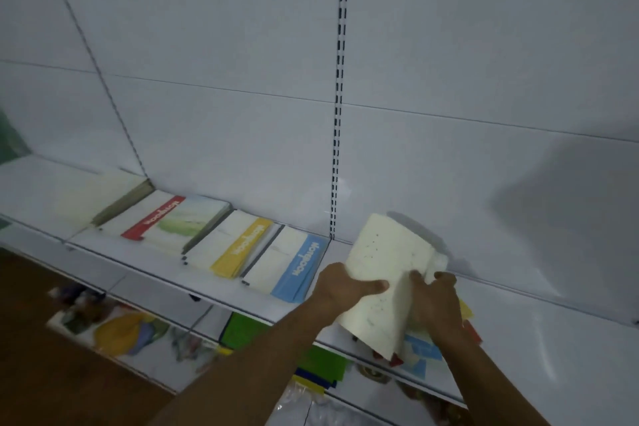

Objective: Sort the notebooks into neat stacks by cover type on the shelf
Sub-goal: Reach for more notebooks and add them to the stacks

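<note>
I hold a cream-backed notebook [383,273] tilted up over the white shelf [539,328]. My left hand [342,287] grips its left edge, thumb across the cover. At its right edge my right hand [434,301] grips it, fingers curled over the top. Under it lies a loose pile of notebooks [423,348] with blue, yellow and red bits showing. To the left four stacks lie in a row: a blue-band stack [294,266], a yellow-band stack [235,245], a red-band stack [166,221] and a plain cream stack [103,199].
A slotted upright [337,135] runs down the white back panel behind the shelf. Below the shelf edge sit green folders [249,330] and mixed colourful goods [124,328] on a lower shelf. Brown floor shows at the bottom left.
</note>
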Action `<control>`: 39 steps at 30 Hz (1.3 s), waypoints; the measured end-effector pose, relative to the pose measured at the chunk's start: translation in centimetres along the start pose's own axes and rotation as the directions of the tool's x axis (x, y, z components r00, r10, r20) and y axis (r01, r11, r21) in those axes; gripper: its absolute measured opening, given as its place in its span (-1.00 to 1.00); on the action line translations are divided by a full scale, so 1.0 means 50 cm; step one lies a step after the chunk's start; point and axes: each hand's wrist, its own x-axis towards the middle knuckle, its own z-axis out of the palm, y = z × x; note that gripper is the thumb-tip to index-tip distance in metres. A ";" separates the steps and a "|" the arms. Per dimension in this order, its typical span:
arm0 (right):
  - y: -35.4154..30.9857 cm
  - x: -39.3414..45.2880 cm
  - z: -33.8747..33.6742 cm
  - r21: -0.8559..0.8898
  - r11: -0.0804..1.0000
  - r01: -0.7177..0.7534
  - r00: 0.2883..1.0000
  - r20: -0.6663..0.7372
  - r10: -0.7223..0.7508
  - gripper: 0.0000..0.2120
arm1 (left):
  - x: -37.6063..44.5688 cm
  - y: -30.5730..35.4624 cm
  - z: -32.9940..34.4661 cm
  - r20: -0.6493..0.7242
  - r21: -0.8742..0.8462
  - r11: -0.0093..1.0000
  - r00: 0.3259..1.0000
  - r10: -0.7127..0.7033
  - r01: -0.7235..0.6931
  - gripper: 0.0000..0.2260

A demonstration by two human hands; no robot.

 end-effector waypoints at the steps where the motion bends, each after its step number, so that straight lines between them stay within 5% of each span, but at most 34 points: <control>1: -0.012 -0.002 0.013 0.053 0.999 -0.001 0.999 0.033 -0.001 -0.47 | -0.013 0.000 -0.006 -0.030 -0.059 0.998 0.999 -0.012 0.011 -0.40; 4: -0.053 -0.020 0.072 0.134 0.990 0.037 0.980 0.187 -0.062 -0.52 | -0.047 -0.009 -0.043 -0.196 -0.198 0.980 0.979 -0.052 0.012 -0.55; 10: -0.136 -0.104 0.205 0.093 0.965 0.244 0.929 0.262 -0.260 -0.61 | -0.107 -0.073 -0.179 -0.425 -0.204 0.974 0.886 -0.183 0.103 -0.45; 17: -0.258 -0.283 0.431 0.120 0.917 0.381 0.797 0.461 -0.391 -0.63 | -0.228 -0.178 -0.437 -0.675 -0.217 0.974 0.710 -0.201 0.068 -0.65; 28: -0.455 -0.675 0.832 0.173 0.795 0.582 0.502 0.693 -0.518 -0.66 | -0.513 -0.379 -0.849 -0.850 -0.355 0.929 0.450 -0.275 -0.102 -0.75; 39: -0.528 -0.929 1.157 0.245 0.785 0.569 0.253 0.856 -0.451 -0.63 | -0.677 -0.534 -1.120 -0.906 -0.388 0.918 0.217 -0.365 -0.078 -0.72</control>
